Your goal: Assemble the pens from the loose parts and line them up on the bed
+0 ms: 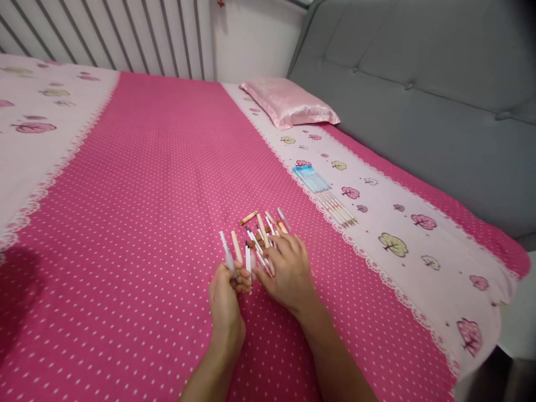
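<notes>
My left hand point(228, 287) is closed round a pale, translucent pen point(227, 251) that points away from me. Just right of it lies a beige pen point(237, 245), and a white pen with a dark tip point(248, 257) lies close to my left fingertips. A loose pile of pens and pen parts in white, beige and brown point(260, 231) is spread on the bed. Over its right side reaches my right hand point(288, 268), fingers bent and apart, thumb near a few white pens. Its fingers partly cover the pile.
To the right of the pile, a row of blue pens point(312, 178) lies above a row of white-and-orange pens point(337, 209) on the pink dotted bedspread point(176, 167). A pink satin pillow point(288, 100) rests by the grey padded headboard point(419, 111). Slatted panelling point(109, 33) stands behind.
</notes>
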